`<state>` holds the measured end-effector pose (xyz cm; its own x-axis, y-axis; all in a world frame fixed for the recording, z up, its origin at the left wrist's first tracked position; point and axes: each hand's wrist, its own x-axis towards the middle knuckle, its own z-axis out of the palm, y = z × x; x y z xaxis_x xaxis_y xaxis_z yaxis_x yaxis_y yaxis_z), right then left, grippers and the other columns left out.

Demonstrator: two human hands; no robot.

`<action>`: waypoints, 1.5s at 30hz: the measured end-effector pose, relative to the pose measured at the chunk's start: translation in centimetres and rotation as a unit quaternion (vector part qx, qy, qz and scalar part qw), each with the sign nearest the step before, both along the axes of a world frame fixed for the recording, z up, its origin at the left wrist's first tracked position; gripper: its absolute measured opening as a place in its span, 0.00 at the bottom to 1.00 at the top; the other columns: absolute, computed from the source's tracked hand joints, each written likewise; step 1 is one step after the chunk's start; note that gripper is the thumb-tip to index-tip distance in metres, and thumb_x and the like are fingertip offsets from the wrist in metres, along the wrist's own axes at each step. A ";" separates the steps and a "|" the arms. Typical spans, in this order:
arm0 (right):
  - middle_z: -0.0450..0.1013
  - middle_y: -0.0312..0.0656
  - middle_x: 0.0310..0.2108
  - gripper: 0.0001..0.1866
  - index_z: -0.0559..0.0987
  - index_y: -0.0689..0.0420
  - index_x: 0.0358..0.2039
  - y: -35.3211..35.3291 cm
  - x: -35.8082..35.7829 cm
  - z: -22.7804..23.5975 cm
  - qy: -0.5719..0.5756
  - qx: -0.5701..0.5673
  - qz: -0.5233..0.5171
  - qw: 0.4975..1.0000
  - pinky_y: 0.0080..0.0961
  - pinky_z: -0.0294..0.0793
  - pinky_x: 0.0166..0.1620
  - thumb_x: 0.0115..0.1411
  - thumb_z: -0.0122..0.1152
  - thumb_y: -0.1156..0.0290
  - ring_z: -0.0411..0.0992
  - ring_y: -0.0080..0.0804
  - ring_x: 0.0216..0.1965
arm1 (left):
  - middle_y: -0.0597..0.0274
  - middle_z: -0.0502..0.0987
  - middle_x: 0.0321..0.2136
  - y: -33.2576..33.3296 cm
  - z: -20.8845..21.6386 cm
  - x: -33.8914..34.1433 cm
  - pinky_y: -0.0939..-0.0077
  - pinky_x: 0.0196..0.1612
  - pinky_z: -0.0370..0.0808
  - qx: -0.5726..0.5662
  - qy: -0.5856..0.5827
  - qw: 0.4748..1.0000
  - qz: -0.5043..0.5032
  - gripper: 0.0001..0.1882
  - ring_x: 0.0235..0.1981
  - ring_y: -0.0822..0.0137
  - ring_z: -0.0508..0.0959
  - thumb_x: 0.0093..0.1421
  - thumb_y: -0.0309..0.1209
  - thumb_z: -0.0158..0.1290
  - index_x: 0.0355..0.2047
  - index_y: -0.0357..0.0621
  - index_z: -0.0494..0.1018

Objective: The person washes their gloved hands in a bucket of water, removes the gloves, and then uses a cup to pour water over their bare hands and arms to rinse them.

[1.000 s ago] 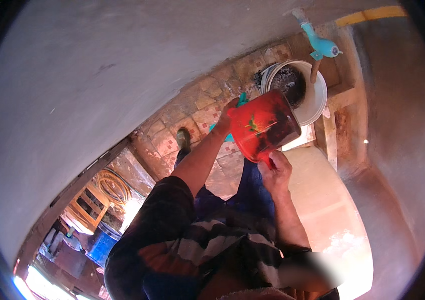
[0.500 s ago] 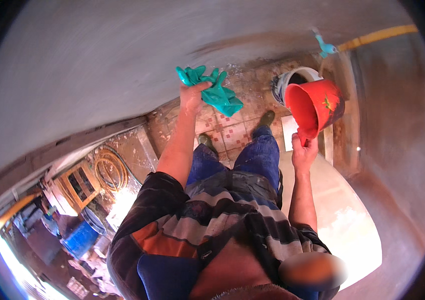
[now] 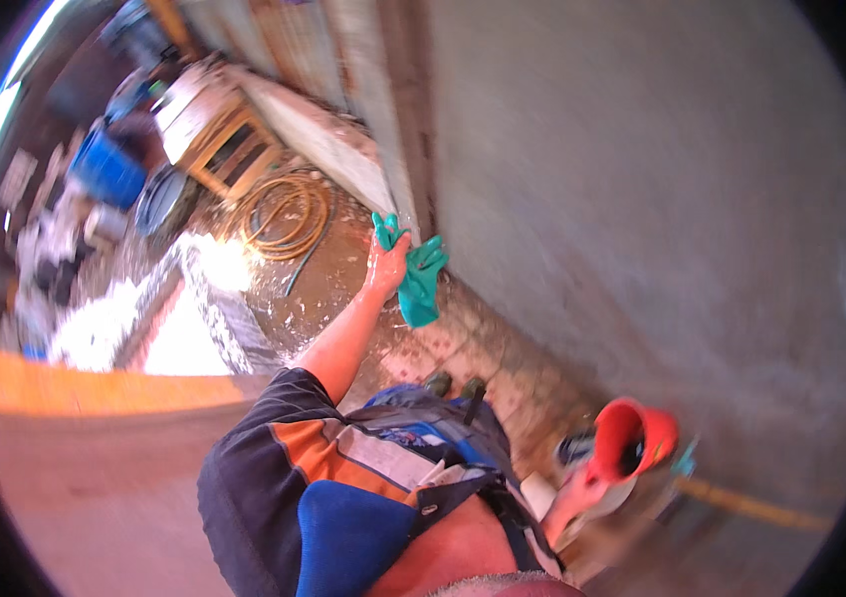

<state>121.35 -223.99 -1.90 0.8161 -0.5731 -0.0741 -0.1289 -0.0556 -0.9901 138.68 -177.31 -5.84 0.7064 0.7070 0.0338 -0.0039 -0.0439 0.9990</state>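
Green rubber gloves (image 3: 421,289) hang from my left hand (image 3: 386,267), whose fingers are closed round them, out ahead over the floor beside the wall corner. Down at the lower right, my right hand (image 3: 580,492) grips the handle of a red plastic dipper (image 3: 654,434). Its wide mouth faces up toward me, and the inside looks dark at the bottom. Partly covered by the dipper, a bucket (image 3: 574,448) stands on the floor close to the wall. A light-blue tap (image 3: 685,460) on a yellow pipe (image 3: 751,502) shows just past the dipper.
A coiled yellow hose (image 3: 289,219) lies on the wet ground, near a wooden frame (image 3: 236,149). Farther left are a blue barrel (image 3: 107,167) and a dark tub (image 3: 162,199). A plain grey wall (image 3: 642,199) rises at the right. Tiles (image 3: 453,343) lie underfoot.
My view and body have turned to the left, toward the hose and barrel. Both hands keep their hold; the dipper now sits lower in view, its mouth turned upward.
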 end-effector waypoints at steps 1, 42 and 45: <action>0.67 0.34 0.25 0.13 0.72 0.63 0.38 -0.1 0.7 0.0 0.006 -0.007 0.042 0.999 0.18 0.62 0.21 0.49 0.56 0.83 0.62 0.18 0.21 | 0.62 0.73 0.31 1.6 0.7 -0.7 0.72 0.36 0.75 -0.034 0.006 0.999 0.034 0.16 0.31 0.69 0.75 0.61 0.31 0.52 0.47 0.42 0.63; 0.63 0.33 0.17 0.07 0.68 0.58 0.26 24.1 12.9 18.1 -0.136 -0.147 0.115 0.973 0.19 0.58 0.19 0.50 0.50 0.86 0.60 0.21 0.16 | 0.43 0.63 0.55 35.3 36.8 30.8 0.51 0.57 0.62 0.429 -0.258 0.866 -0.019 0.36 0.56 0.43 0.64 0.55 0.36 0.58 0.62 0.53 0.56; 0.62 0.33 0.16 0.08 0.68 0.57 0.25 25.6 12.3 18.5 -0.124 -0.132 0.100 0.978 0.20 0.57 0.19 0.51 0.49 0.87 0.60 0.21 0.16 | 0.43 0.63 0.55 33.5 38.2 35.3 0.49 0.55 0.62 0.507 -0.103 0.854 -0.051 0.36 0.54 0.43 0.65 0.57 0.46 0.53 0.63 0.59 0.54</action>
<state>133.66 -198.38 16.63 0.8883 -0.3718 0.2695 0.1537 -0.3122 -0.9375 173.98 -143.80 32.40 0.6676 0.1765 0.7233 -0.2297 -0.8753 0.4255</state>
